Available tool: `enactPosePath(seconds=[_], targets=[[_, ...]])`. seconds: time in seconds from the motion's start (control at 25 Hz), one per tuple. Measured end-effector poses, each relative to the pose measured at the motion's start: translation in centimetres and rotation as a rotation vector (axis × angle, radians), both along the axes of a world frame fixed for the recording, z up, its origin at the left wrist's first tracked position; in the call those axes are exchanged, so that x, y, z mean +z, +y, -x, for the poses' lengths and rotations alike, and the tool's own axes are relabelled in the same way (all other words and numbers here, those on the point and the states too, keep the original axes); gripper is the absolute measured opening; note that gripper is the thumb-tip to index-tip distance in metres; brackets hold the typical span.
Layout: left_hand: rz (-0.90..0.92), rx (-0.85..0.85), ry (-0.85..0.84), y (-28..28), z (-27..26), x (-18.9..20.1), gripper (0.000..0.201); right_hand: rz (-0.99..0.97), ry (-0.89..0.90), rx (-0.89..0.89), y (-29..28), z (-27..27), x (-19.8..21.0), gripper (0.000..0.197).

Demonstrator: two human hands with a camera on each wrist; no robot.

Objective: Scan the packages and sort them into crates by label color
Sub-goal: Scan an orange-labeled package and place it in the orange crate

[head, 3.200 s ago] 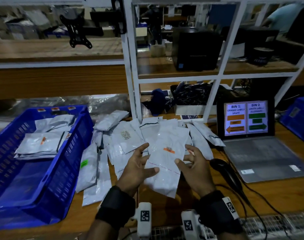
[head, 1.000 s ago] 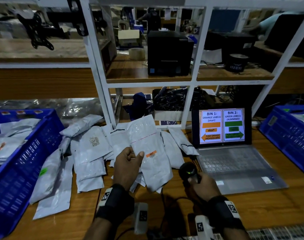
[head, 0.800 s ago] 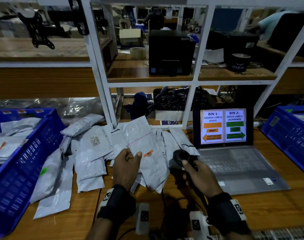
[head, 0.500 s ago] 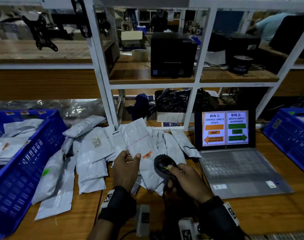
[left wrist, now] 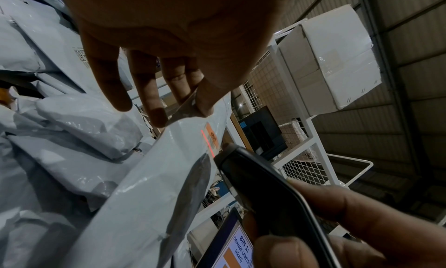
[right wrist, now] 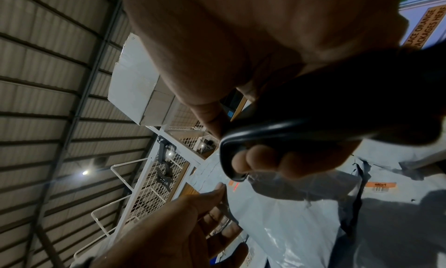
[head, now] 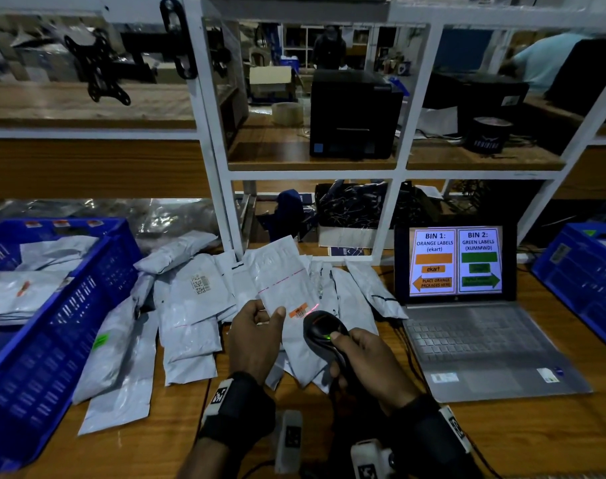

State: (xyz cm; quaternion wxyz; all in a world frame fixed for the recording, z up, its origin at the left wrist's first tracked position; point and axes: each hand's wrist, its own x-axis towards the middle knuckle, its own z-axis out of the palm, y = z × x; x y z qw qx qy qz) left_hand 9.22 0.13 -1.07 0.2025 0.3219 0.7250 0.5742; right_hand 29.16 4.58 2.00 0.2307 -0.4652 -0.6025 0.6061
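The left hand [head: 256, 335] pinches a grey mailer [head: 287, 299] by its left edge, thumb in front and fingers [left wrist: 149, 92] behind, holding it raised above the pile [head: 190, 305] on the desk [head: 502, 437]. Its long axis runs up and slightly left, away from the person. The right hand [head: 370, 357] has its fingers wrapped round the scanner [head: 324, 335], whose nose sits just below and right of the orange label [head: 298, 311]; a red scan line crosses that label.

By the laptop [head: 467, 344], orange goes to bin 1, arrow pointing left. The left crate [head: 63, 326] lies on the mailer-holding hand's side, so that hand is likely the one to carry it over.

The mailer is thin, glossy, crinkled plastic, limp and flat; it will probably flop when swung. The crate is rigid blue lattice plastic; the scanner is smooth, black and curved.
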Motion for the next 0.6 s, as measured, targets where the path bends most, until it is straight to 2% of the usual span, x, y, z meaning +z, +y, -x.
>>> enactPosePath(seconds=[0.32, 0.6], targets=[[0.029, 0.042, 0.045, -0.3, -0.5, 1.0, 0.038, -0.041, 0.009, 0.013, -0.2, 0.0, 0.4, 0.034], [0.007, 0.029, 0.038, -0.8, -0.1, 1.2, 0.027, -0.067, -0.024, -0.015, 0.1, -0.4, 0.5, 0.033]])
